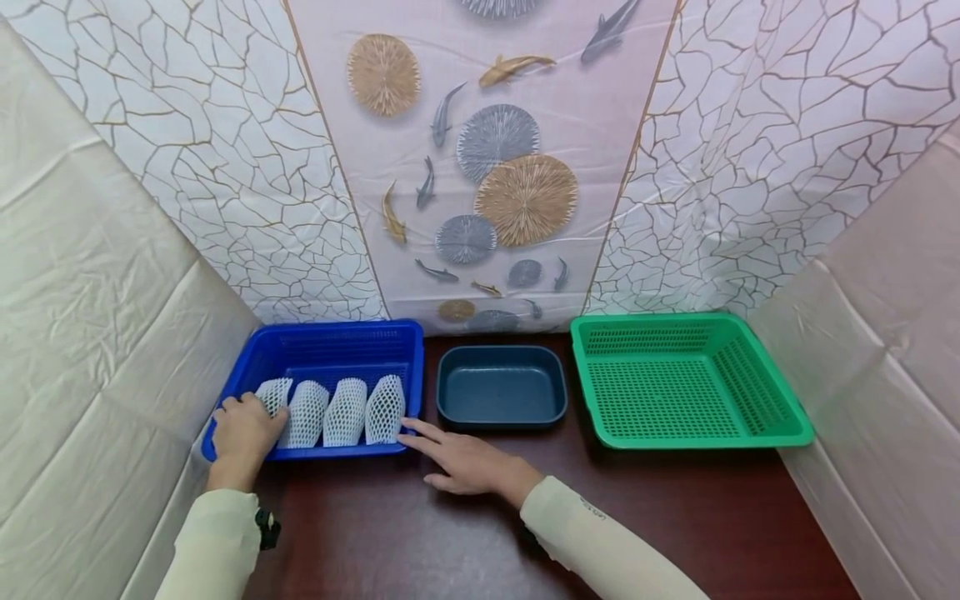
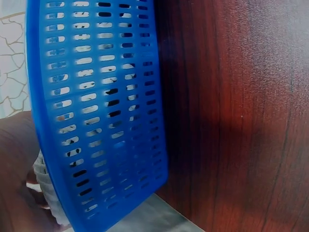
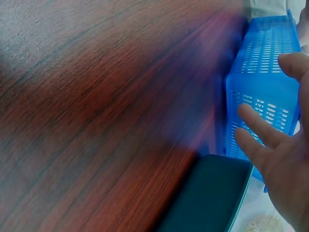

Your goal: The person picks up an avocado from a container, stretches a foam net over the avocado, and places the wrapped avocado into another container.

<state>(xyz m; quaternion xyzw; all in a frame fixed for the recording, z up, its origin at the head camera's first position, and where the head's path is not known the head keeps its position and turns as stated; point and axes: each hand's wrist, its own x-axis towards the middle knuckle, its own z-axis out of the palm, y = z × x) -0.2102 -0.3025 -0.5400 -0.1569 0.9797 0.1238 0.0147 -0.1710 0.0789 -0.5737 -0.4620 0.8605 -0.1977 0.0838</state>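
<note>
In the blue basket (image 1: 337, 332), several white foam fruit nets (image 1: 345, 412) lie side by side in a row; whether anything is inside them cannot be made out. My left hand (image 1: 243, 429) reaches over the basket's front left corner and grips the leftmost foam net (image 1: 276, 393), its fingers curled over it. The left wrist view shows part of that hand (image 2: 19, 169) behind the basket's slotted wall (image 2: 104, 104). My right hand (image 1: 465, 458) is at the basket's front right corner, fingers spread and fairly straight, nearest the rightmost foam net (image 1: 386, 410); the right palm holds nothing.
A dark teal tray (image 1: 501, 396) stands in the middle, just right of the blue basket. Farther right is a green basket (image 1: 660, 400) with a perforated floor. Both rest on a dark reddish wooden table (image 1: 420, 542), with fabric-covered walls (image 1: 847, 333) on the sides and back.
</note>
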